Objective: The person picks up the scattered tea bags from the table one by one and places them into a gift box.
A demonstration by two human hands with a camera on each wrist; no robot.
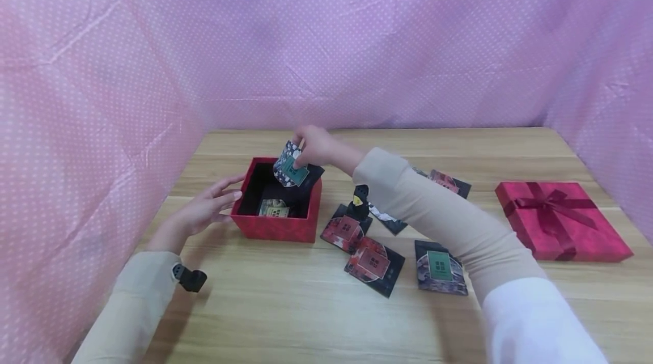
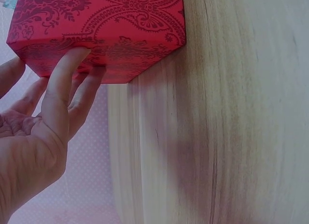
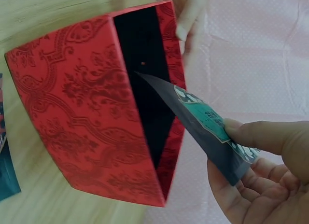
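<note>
On my feed, place reads as makeshift recording booth. Pink polka-dot cloth [image 1: 326, 46] hangs creased behind wood-grain table [image 1: 285, 301] and along both sides, hiding whatever room lies beyond. Left-wrist camera [image 1: 191, 279] and right-wrist camera [image 1: 360, 205], both black, fit staged capture. Same cloth shows behind work in both wrist views. Home, office or studio around it: I can't tell.

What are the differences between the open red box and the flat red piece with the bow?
The open box is taller, while the bow-topped piece is lower and flatter. The open box shows a dark inside with a packet in it; the bow-topped piece shows a red top with ribbon. Both are red and rest on the table.
</note>
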